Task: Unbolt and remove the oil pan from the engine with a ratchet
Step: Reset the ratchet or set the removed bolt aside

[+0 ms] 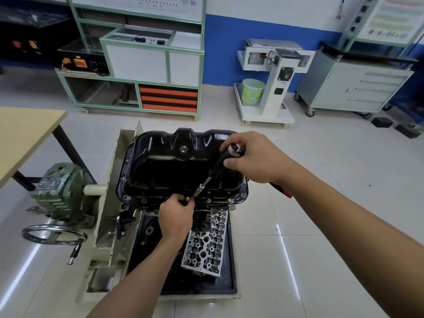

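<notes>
The black oil pan (pixel 174 166) sits on top of the upturned engine, which is held in a cream stand (pixel 110 203). My right hand (pixel 254 157) grips the head of the ratchet (pixel 229 152), whose extension bar (pixel 202 187) slants down to the pan's near flange. My left hand (pixel 176 214) pinches the socket end of the bar at a bolt on that flange. Several more bolts (pixel 219 200) show along the near flange to the right.
A cylinder head (pixel 206 244) lies in the black drip tray (pixel 229 283) under the engine. The stand's gearbox (pixel 62 189) and handwheel (pixel 54 234) are at left, a wooden table (pixel 25 134) beyond them. Cabinets and a white machine (pixel 270 81) line the far wall.
</notes>
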Demonstrator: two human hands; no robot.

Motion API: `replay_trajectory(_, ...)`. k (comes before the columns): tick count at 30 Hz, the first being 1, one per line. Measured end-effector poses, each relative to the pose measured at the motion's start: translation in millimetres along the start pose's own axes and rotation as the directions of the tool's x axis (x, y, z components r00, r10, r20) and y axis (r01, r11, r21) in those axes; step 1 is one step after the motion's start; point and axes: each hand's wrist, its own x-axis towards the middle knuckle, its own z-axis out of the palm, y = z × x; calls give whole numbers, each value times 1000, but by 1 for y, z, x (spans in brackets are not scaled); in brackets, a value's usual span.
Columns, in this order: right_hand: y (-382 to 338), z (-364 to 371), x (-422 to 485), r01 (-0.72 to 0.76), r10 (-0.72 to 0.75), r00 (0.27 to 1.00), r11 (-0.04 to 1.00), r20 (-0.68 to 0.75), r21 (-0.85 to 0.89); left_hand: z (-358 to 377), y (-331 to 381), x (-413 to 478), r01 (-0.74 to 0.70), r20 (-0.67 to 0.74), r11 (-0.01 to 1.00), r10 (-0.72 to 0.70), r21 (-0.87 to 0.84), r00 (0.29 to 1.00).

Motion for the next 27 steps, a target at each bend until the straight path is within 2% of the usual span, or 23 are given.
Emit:
replay_trajectory(7, 1, -5, 8, 5, -5, 1000, 999, 13, 32, -7, 6, -6, -87, 14, 977, 91, -195, 996)
replay_trajectory(13, -17, -1, 28, 42, -50, 998, 984, 44, 174, -56, -1, 8, -167, -30, 954, 164, -248, 986)
replay_trajectory(17, -57, 34, 55, 94, -120, 991, 940, 60, 328, -125, -33, 34, -112, -157, 957, 71, -266, 985)
replay_trajectory(21, -111, 104, 83, 136, -196, 977, 876, 83, 462, -214, -79, 64, -24, -273, 959, -56, -283, 960)
replay_trajectory(23, -144, 146, 97, 164, -242, 966, 842, 88, 513, -259, -106, 76, 20, -315, 946, -128, -323, 940)
replay_trajectory(27, -221, 238, 130, 122, -239, 964, 787, 116, 605, -340, -173, 103, 73, -417, 923, -241, -378, 877)
